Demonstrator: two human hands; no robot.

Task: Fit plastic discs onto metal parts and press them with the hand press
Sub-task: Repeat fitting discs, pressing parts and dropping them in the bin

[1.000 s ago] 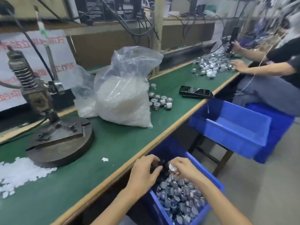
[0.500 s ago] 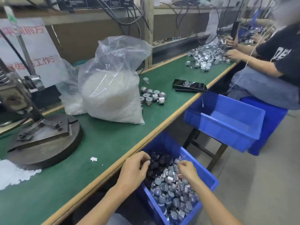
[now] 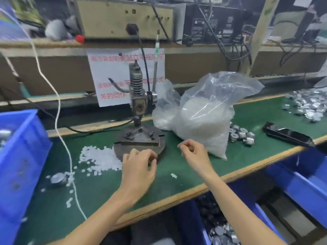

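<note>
1. Your left hand (image 3: 139, 167) sits at the front rim of the hand press (image 3: 138, 103) base. Its fingers curl round a small dark thing that I take for a metal part (image 3: 150, 160), though blur hides most of it.
2. Your right hand (image 3: 192, 152) hovers just right of the base, fingers loosely curled and thumb near forefinger. I cannot tell whether it pinches anything.
3. I judge the step in hand to be loading. I see no part seated under the ram, and the lever (image 3: 155, 75) stands upright.
4. Next you need a disc. The loose plastic discs (image 3: 99, 158) lie against the base on its left, near your left hand. Seat one on the part, set both under the ram, then reach your right hand up to the lever.
5. The bag of discs (image 3: 203, 117) stands just beside the base, close behind your right hand. Raise that hand straight up rather than sweeping outward.
6. A white cable (image 3: 59, 124) crosses the worktop (image 3: 168, 188) left of the pile, and a blue bin (image 3: 19, 156) walls that side. Your working room is the strip between your hands and the near edge.
</note>
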